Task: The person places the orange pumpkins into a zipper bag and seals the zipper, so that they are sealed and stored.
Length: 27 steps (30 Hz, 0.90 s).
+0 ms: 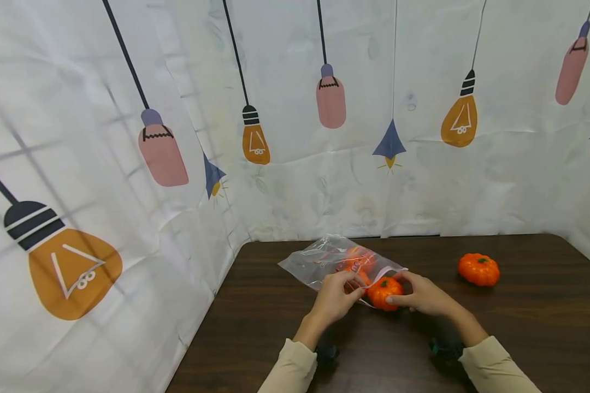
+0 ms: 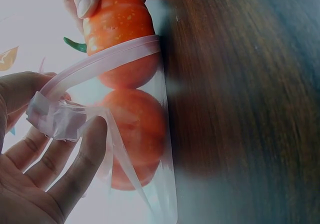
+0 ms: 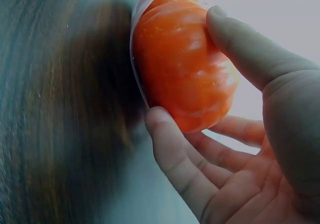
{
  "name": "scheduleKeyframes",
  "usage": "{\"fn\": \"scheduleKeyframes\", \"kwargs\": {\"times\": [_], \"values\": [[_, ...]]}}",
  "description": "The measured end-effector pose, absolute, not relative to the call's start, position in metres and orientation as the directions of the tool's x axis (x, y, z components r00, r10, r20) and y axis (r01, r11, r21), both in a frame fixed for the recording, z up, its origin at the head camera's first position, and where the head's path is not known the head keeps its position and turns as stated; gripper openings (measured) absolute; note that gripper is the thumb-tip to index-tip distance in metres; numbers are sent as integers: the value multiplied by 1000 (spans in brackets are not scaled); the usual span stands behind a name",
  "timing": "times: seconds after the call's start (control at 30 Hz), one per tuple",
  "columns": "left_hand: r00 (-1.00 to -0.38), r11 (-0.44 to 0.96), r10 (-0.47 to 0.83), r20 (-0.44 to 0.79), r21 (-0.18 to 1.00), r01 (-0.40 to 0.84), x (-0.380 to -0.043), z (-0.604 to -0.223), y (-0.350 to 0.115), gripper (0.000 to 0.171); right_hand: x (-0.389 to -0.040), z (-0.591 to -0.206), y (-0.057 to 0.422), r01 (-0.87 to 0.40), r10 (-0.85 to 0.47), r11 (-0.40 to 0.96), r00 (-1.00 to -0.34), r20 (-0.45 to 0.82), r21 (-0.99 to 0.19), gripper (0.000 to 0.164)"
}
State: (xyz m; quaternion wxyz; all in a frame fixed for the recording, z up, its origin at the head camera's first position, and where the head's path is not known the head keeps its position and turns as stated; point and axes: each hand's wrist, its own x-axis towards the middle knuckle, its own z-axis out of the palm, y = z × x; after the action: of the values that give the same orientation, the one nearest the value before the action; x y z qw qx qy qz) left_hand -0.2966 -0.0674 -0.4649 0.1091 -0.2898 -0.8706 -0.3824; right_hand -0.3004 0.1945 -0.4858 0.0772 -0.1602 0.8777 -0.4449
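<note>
A clear zip bag [image 1: 307,265] with a pinkish-white seal lies on the dark table, several small orange pumpkins [image 1: 360,259] inside it. My left hand [image 1: 335,295] pinches the edge of the bag's mouth at the seal [image 2: 107,61], holding it up. From the other side my right hand [image 1: 423,295] grips one more orange pumpkin [image 1: 385,293] with thumb and fingers. That pumpkin [image 2: 120,21] is partly inside the mouth, its green stem outside the seal. In the right wrist view the bag's edge runs along the far side of the pumpkin [image 3: 185,64].
Another orange pumpkin [image 1: 479,269] with a green stem sits apart at the right of the table [image 1: 536,305]. A white curtain [image 1: 295,191] printed with hanging lamps stands behind the table's back edge and along its left side.
</note>
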Motion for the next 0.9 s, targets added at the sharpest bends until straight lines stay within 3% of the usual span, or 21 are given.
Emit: {"fn": "scheduleKeyframes", "kwargs": {"times": [0.53,0.9], "values": [[-824,547,422,378,618,564,-296,-466,-65,6,-303,-489,185,-277,-443,446,-895,59,-851,73],[-817,543,426,389,613,575,-295,-466,-64,6,-301,-492,178,-316,-415,455,-902,116,-833,55]]}}
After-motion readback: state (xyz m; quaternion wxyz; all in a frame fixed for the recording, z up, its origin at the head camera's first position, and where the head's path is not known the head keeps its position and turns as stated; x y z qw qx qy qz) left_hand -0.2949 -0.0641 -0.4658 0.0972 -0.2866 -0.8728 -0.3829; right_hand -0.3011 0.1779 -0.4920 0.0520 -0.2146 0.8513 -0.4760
